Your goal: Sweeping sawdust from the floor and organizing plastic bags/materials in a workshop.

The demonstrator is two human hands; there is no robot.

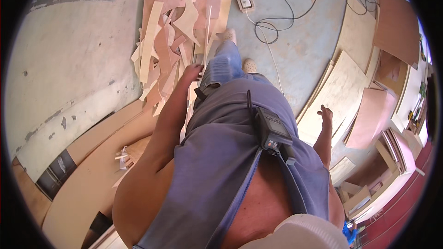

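My left hand hangs beside my left leg, its fingers curled round a long, thin, pale wooden strip. The strip points forward past my foot, and its rear part runs back along my side, partly hidden by my arm. Just left of that hand lies a heap of plywood offcuts, many with curved edges. My right hand is held out to the right with nothing in it, fingers loosely bent and apart. Nearest to it, but not visibly touched, is a pale plywood sheet.
Ahead on the grey floor, a white socket box joins a looping black cable and a white cord. Boards lean at the right, above an open wooden box. Large curved panels lie at left.
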